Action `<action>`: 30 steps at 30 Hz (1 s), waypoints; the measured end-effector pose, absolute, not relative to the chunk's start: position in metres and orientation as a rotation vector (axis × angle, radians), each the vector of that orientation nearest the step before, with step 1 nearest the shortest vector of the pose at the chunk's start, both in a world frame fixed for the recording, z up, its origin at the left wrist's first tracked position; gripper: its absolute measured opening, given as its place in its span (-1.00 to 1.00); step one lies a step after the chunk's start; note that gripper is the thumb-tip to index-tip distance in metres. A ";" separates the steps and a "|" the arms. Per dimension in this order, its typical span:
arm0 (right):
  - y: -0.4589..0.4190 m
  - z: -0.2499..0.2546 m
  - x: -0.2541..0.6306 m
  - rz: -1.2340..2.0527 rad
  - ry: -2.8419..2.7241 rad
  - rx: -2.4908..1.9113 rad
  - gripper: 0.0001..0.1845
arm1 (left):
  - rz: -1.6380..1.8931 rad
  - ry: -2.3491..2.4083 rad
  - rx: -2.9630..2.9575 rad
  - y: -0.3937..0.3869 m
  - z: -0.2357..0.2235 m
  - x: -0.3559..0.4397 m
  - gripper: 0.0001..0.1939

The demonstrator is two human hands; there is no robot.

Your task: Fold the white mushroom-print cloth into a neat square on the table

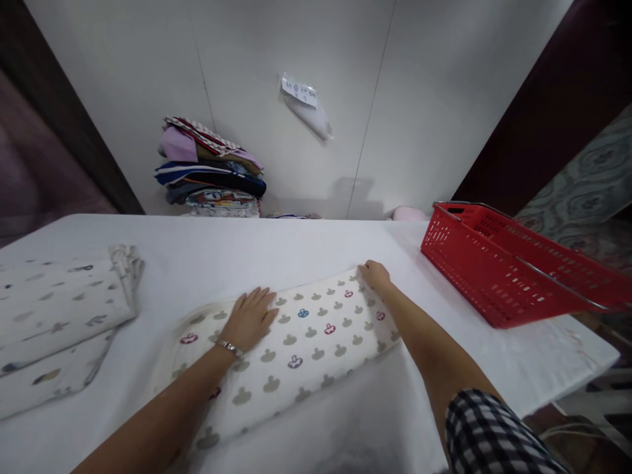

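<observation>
A white cloth [316,336] printed with grey, red, blue and purple mushroom shapes lies folded flat on the white table [296,243]. My left hand [251,319], with a bracelet at the wrist, rests on it left of the middle, palm down and fingers stretched out. At the cloth's far right corner, my right hand [376,274] is closed with the corner pinched in its fingers. The left part of the cloth is partly covered by my left forearm.
To the left lies another folded white cloth [64,309] with dark prints. A red plastic basket [508,270] stands at the right edge. Behind the table rises a stack of folded fabrics [212,171]. A plastic bag with a written label [301,92] hangs on the wall.
</observation>
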State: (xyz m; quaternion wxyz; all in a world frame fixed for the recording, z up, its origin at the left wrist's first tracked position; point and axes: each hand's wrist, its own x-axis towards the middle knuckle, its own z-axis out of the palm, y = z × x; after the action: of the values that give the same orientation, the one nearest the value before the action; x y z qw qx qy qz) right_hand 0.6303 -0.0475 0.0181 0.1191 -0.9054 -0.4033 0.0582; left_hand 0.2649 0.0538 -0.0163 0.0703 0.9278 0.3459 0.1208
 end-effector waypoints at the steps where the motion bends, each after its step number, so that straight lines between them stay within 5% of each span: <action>1: -0.047 0.017 0.630 0.127 -1.162 -2.656 -0.58 | 0.359 1.054 2.794 0.053 -0.016 0.265 -0.48; 18: -0.051 0.012 0.623 0.114 -1.144 -2.858 -0.55 | 0.283 1.062 2.784 0.054 -0.019 0.266 -0.48; 24: -0.059 0.006 0.593 -0.405 -1.738 -2.471 -0.50 | 0.246 1.073 2.734 0.046 -0.014 0.267 -0.50; 30: -0.068 -0.029 0.587 -0.064 -1.819 -2.600 -0.38 | 0.226 1.056 2.705 0.044 -0.012 0.270 -0.50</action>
State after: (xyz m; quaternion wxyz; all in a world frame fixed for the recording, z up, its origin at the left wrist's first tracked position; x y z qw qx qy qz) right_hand 0.5869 -0.0678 -0.0291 -0.0162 -0.8192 -0.5730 -0.0202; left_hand 0.2697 0.0445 -0.0119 0.1141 0.9227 0.3602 0.0771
